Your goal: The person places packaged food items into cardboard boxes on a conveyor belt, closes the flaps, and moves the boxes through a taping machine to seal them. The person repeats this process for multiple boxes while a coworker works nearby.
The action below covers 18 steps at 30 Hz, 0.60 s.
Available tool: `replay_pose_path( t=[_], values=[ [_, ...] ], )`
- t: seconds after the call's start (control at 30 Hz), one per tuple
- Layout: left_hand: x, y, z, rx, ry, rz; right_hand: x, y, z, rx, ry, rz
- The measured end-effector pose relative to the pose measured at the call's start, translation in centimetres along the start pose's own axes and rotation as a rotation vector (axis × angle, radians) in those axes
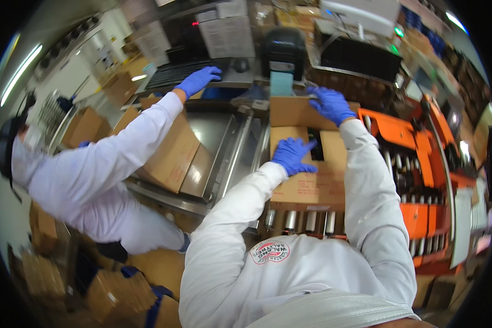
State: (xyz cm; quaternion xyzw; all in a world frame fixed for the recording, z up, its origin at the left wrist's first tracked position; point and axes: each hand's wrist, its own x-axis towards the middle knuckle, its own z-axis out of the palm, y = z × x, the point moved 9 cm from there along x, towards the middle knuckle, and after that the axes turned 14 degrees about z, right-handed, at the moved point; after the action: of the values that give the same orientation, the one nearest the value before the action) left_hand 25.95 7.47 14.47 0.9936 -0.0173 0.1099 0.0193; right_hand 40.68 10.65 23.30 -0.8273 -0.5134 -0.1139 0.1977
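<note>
A cardboard box [332, 180] sits in front of me on a roller conveyor, its far flap raised. Two flaps are folded inward, with a dark gap between them. My left hand [294, 156], in a blue glove, rests on the left flap with its fingers spread. My right hand [332, 105], also blue-gloved, is at the far flap near its right end, fingers apart; whether it touches the flap I cannot tell. Just beyond that flap, a light-blue label [281, 84] hangs from a black label printer [283, 51].
At left, a co-worker's gloved hand [199, 82] reaches over a keyboard [170, 74]. A second open cardboard box [174, 156] stands on the steel surface before them. Orange machinery with rollers [397, 133] stands close on the right. A monitor [361, 12] is at the back.
</note>
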Motion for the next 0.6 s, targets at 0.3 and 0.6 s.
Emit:
replay_pose_path(
  t=[0.3,0.6],
  values=[
    [-11.9,-4.4,5.9,-1.347,0.726,-0.329,-22.3,-3.2,2.5,0.008,0.124,0.203],
    [-0.1,1.5,10.4,-1.524,0.595,-0.228,-26.6,9.4,-1.2,-0.111,0.181,0.427]
  ],
)
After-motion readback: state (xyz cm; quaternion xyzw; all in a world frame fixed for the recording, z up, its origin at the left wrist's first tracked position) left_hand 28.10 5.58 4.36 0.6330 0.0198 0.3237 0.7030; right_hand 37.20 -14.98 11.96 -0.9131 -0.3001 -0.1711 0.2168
